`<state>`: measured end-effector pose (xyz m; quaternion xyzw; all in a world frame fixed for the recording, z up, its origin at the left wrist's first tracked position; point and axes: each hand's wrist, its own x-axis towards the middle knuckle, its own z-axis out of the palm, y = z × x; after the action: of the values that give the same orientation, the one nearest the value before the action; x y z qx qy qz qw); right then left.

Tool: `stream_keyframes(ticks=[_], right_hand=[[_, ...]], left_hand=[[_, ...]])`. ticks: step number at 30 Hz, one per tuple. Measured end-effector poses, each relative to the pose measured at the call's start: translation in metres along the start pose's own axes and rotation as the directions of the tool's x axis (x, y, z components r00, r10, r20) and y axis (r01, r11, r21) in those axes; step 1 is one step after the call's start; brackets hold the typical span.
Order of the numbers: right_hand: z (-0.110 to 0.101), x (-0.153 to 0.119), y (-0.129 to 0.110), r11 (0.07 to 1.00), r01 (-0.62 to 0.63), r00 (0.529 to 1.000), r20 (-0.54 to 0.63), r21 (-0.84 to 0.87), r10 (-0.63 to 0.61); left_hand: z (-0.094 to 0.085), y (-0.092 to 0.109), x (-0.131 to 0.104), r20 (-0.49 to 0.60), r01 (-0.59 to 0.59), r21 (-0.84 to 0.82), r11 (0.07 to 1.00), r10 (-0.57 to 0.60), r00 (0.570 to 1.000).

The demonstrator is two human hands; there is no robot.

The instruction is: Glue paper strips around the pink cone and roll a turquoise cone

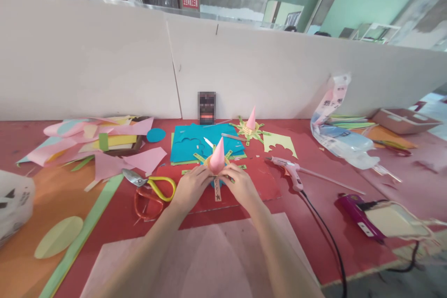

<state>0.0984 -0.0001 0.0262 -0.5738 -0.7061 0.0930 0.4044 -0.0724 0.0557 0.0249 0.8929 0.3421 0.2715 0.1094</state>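
Note:
A paper craft with a pink cone [217,158] stands upright at the middle of the table, with patterned strips fanning out around its base. From its left side my left hand [194,185] pinches the base edge below the cone. My right hand [241,183] does the same on the right, its fingers closed at the base. One brown printed strip [218,190] points toward me between the hands. Part of a blue paper piece shows under the base; the fingertips hide the rest. Behind stands a similar craft [250,125] with a pink cone and green strips.
Scissors [150,185] with yellow and red handles lie left of my hands. A pink hot glue gun [288,170] with its cord lies to the right. Blue paper sheets [185,149], paper scraps [129,160], a plastic bag [338,135] and a purple power strip [359,216] lie around.

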Motion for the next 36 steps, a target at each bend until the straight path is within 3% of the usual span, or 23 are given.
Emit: stream_keyframes(ticks=[25,36], right_hand=[[-0.001,0.001,-0.005,1.0,0.013,1.0,0.011,0.025,-0.013],[0.0,0.001,-0.009,0.999,0.02,0.999,0.035,0.034,-0.022]], left_hand=[[0.004,-0.002,0.001,0.09,-0.046,0.035,0.998,0.043,0.995],[0.004,-0.001,0.001,0.071,-0.046,0.049,0.998,0.043,0.997]])
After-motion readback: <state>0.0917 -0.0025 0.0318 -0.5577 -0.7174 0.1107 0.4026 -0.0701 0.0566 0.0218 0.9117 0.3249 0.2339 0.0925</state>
